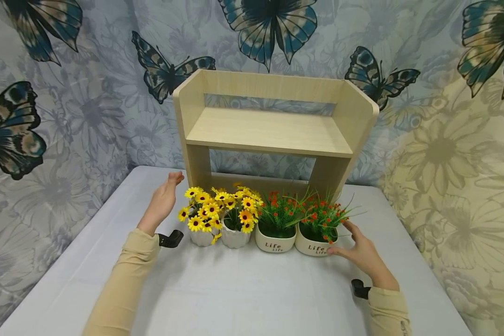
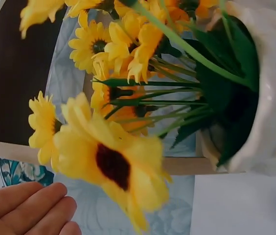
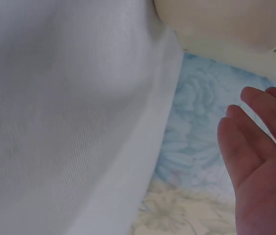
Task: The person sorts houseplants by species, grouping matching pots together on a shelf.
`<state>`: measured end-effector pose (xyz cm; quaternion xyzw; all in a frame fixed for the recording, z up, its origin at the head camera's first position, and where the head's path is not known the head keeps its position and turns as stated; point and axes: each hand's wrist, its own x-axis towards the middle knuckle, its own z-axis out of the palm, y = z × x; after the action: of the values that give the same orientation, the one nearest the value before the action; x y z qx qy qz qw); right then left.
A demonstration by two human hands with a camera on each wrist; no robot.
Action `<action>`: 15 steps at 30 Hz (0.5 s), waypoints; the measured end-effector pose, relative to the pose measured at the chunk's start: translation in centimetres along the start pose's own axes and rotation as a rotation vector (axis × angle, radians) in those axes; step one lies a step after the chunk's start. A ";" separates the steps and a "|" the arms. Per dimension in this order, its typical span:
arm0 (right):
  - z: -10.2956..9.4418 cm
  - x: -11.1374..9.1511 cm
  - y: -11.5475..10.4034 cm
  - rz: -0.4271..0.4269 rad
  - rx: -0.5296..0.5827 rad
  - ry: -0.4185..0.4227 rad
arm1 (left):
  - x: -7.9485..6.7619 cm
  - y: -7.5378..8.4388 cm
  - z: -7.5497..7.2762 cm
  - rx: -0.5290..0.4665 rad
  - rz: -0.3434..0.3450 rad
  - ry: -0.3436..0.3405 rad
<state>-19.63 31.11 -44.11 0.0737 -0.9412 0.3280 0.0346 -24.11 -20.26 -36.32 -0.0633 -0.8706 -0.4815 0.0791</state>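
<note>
Two ruffled white pots of yellow daisies [image 1: 235,239] and two cream "Life" pots of red-flowered grass [image 1: 274,244] stand side by side in a row. My left hand [image 1: 161,204] is held upright to the left of the end daisy pot [image 1: 202,238], fingers extended. In the left wrist view a large yellow bloom [image 2: 113,164] stands between the camera and the shelf, just beyond the fingertips. At the row's other end, my right hand [image 1: 364,255] spreads thumb and fingers beside the rightmost grass pot [image 1: 312,246]. The right wrist view shows its relaxed fingers apart from the pot.
A light wooden two-tier shelf [image 1: 269,128] stands behind the pots, near the back of the table. White cloth [image 1: 252,294] covers the table. Butterfly-printed fabric [image 1: 88,116] hangs behind and at the sides. A black wrist mount [image 1: 171,239] sticks out from the left sleeve.
</note>
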 end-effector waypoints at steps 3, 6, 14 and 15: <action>0.3 0.0 0.0 0.004 0.010 0.003 | 0.7 0.4 0.1 -0.007 -0.006 -0.004; 0.7 -0.1 0.0 0.019 0.027 -0.005 | 1.4 0.9 -0.1 -0.047 0.000 -0.035; 1.2 0.0 0.0 0.042 0.079 -0.006 | 3.0 2.4 -0.5 -0.099 -0.011 -0.068; 1.2 0.1 0.0 0.040 0.084 -0.008 | 3.2 2.5 -0.6 -0.093 -0.027 -0.068</action>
<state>-19.73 30.32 -45.05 0.0576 -0.9280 0.3674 0.0213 -26.71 -19.32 -33.31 -0.0716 -0.8503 -0.5199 0.0399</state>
